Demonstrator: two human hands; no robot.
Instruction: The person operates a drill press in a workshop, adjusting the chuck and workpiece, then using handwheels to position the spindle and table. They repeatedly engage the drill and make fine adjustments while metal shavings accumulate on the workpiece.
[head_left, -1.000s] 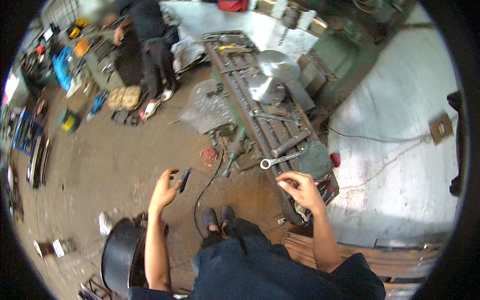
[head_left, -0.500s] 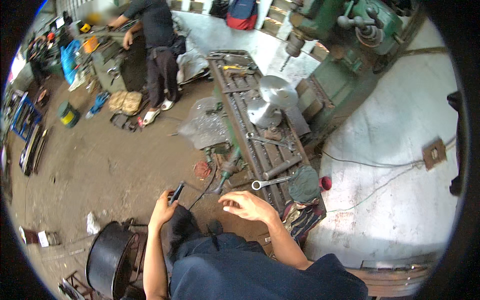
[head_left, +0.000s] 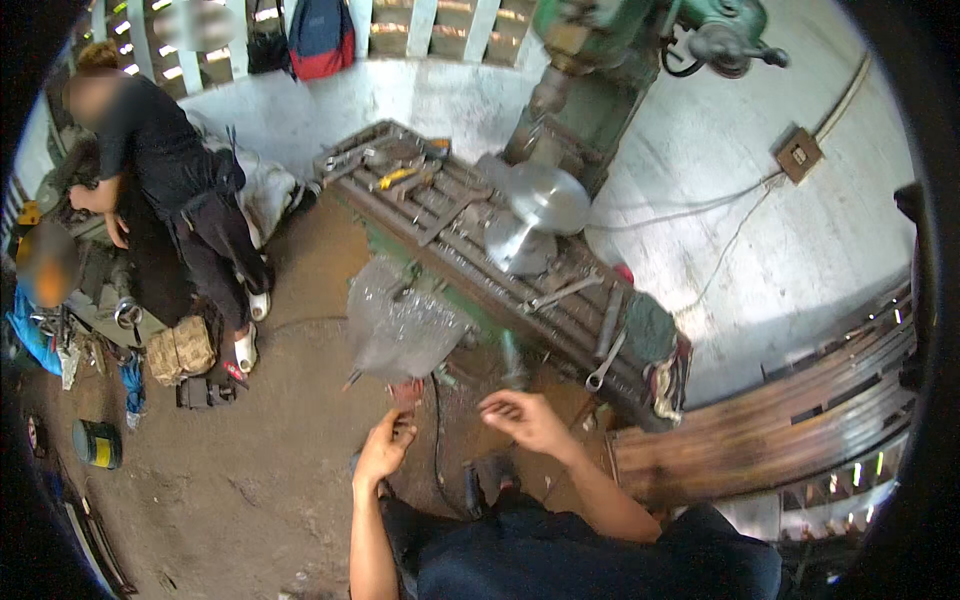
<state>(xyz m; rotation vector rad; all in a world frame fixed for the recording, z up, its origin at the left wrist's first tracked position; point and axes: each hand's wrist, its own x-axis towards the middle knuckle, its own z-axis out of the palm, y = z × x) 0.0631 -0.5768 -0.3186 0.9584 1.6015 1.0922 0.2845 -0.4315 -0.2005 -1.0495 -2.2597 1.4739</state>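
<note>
The person's left hand (head_left: 384,450) hangs over the floor (head_left: 250,490), its grip half curled; blur leaves me unable to tell whether anything is pinched there. At three o'clock from it, well apart, the right hand (head_left: 530,424) has its grip loosely bent, with nothing seen in it. A black cable (head_left: 437,440) runs along the floor between them. Just past the left fingertips, near twelve o'clock, lies a red bundle (head_left: 407,388), with a clear plastic sheet (head_left: 395,315) beyond it. At two o'clock from the right hand, a ring spanner (head_left: 605,365) lies on the slotted worktop (head_left: 495,290), beside a grey bar (head_left: 609,325). Two shiny discs (head_left: 550,197) overlap farther off, toward twelve o'clock. A co-worker (head_left: 165,135) bends forward at the view's ten o'clock.
</note>
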